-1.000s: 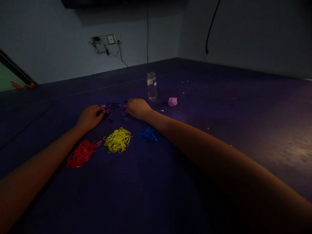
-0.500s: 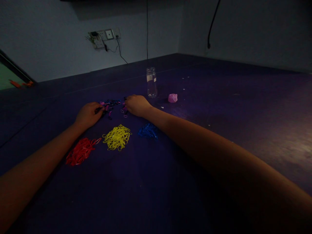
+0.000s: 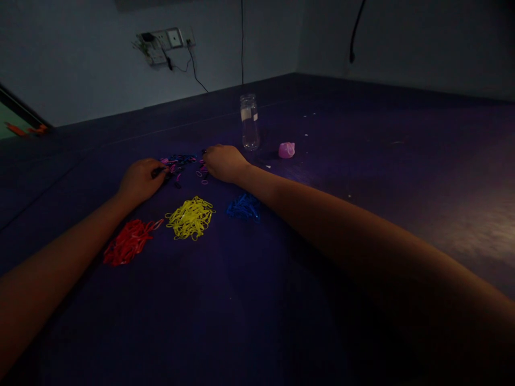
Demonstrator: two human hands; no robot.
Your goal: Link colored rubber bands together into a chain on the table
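A loose spread of mixed black, pink and blue rubber bands (image 3: 177, 163) lies on the dark purple surface between my two hands. My left hand (image 3: 140, 179) rests at its left side, thumb and fingers closed on dark rubber bands. At the right side of the spread is my right hand (image 3: 224, 162), its fingers curled down; the fingertips are hidden, and a few pink bands lie beside them. Nearer to me are a red rubber band pile (image 3: 127, 243), a yellow rubber band pile (image 3: 190, 218) and a small blue rubber band pile (image 3: 243, 207) beside my right forearm.
A clear jar (image 3: 250, 128) with a pale label stands upright beyond my right hand. A crumpled pink item (image 3: 287, 150) sits to its right. Small white scraps dot the surface. A wall socket panel (image 3: 163, 45) with cords is at the back.
The whole view has shifted slightly, so everything sits a little higher in the picture. Both hands remain at the mixed rubber bands with little visible movement.
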